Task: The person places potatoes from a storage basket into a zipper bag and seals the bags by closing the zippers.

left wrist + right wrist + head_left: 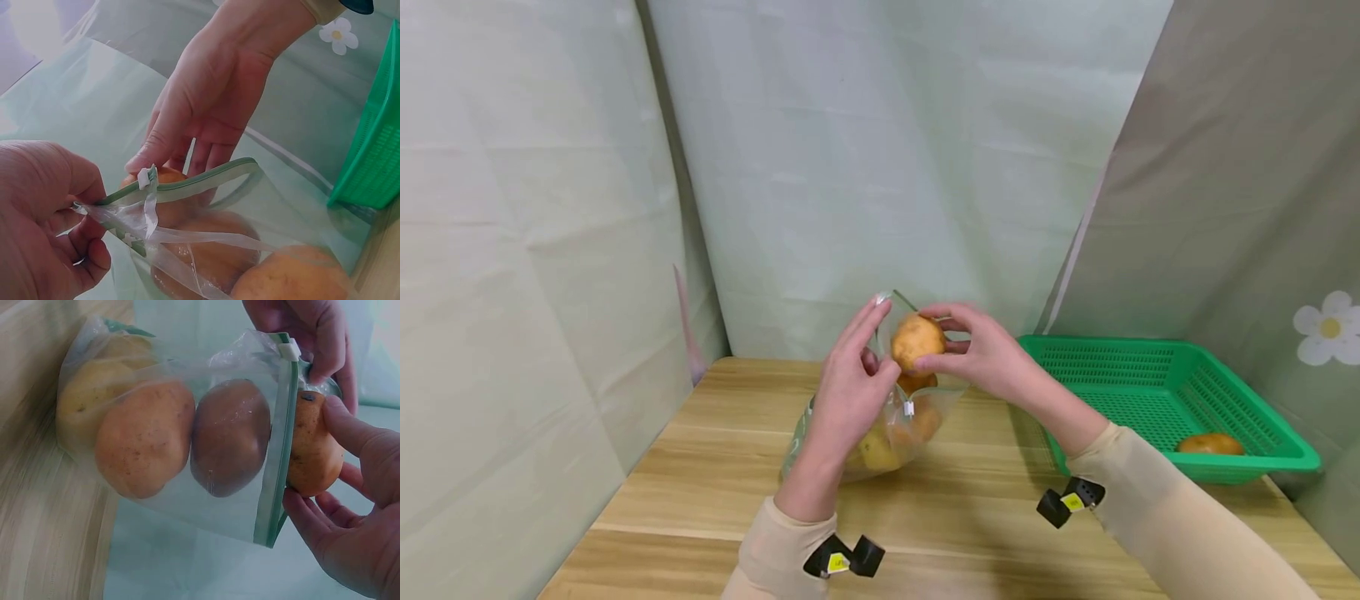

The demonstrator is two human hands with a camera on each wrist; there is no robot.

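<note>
Left hand: our left hand (850, 392) is up over the middle of the surface (715, 467). Its fingers and thumb pinch the top edge of the bag, close to the little white slider (146, 177).

Right hand: our right hand (981, 354) curls its fingers and thumb around one potato. It is just right of the left hand, and the two hands almost touch.

Potato in hand: this potato (917, 340) is round and yellow-brown. It is right at the open mouth of the bag, by the green zip strip (279, 444). From the right wrist view, most of it is outside the bag.

Bag: the bag (880, 429) is clear plastic with a green zip top. Our left hand lifts its top, and its bottom looks to rest on the surface. We see more potatoes (181, 437) packed close inside it, some yellow and some more brown.

Basket: a green basket (1262, 408) with little holes sits on the right side of the surface, well apart from the bag.

Potato in basket: one more potato (1210, 443) lies in the near right part of the basket.

Surface: it is light wood with long lines, and it carries the bag and the basket.

Behind: pale cloth (887, 150) hangs at the far side and on the left. On the right, a white flower picture (1328, 327) is on the cloth.

Sleeves: our arms wear light tan sleeves (1157, 492), with small black clips at the wrists.
</note>
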